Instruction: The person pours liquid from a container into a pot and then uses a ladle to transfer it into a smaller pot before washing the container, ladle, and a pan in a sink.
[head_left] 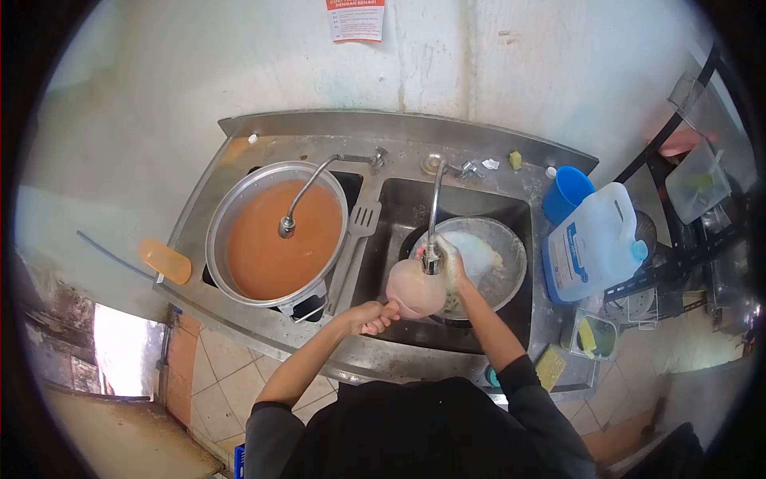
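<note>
A pinkish, translucent plastic dipper is tilted beneath the right tap, over the sink basin. My left hand is closed around its near left side, apparently on a short handle. At the dipper's far right side, my right hand curls against the rim, partly hidden by the tap's spout. Below and behind it, a large round metal pan sits in the basin with cloudy, foamy water inside.
A big pot of orange-brown liquid fills the left basin under another tap. A slotted spatula lies between the basins. On the right stand a blue cup, a jug of blue liquid and a sponge. An orange container lies left.
</note>
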Tool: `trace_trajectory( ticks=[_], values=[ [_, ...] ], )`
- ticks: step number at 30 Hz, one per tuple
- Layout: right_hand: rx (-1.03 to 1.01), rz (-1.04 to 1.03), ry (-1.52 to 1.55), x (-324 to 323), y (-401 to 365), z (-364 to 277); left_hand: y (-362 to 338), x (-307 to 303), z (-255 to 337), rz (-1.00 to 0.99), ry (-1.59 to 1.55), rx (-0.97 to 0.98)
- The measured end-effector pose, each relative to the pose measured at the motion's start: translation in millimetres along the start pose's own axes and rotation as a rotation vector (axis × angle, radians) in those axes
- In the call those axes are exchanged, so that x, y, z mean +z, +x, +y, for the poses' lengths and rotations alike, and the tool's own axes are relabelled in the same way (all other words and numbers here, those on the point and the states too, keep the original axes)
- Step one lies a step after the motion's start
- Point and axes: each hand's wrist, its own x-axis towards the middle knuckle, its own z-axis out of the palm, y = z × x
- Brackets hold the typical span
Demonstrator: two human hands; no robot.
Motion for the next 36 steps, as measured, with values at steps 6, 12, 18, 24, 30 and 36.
trace_trajectory(
  ticks=[6,12,18,24,30,36],
  values=[
    [0.354,-0.125,0.54,-14,1,55,-6,-1,-3,0.026,-0.014,0.057],
    [0.66,-0.259,0.32,-13,46,109,-21,-11,3,0.08,0.036,0.109],
    [0.656,-0.242,-0.085,7,80,105,-32,-30,-6,-0.022,-0.161,0.116],
    [0.066,-0.463,0.424,13,99,146,-22,-36,-13,-0.043,-0.286,0.141],
    [-0.237,-0.17,0.395,-17,137,195,-11,-45,-20,-0.091,-0.339,0.135],
    [0.741,-0.345,0.356,5,86,78,-9,-48,-24,-0.095,-0.377,0.114]
  ],
)
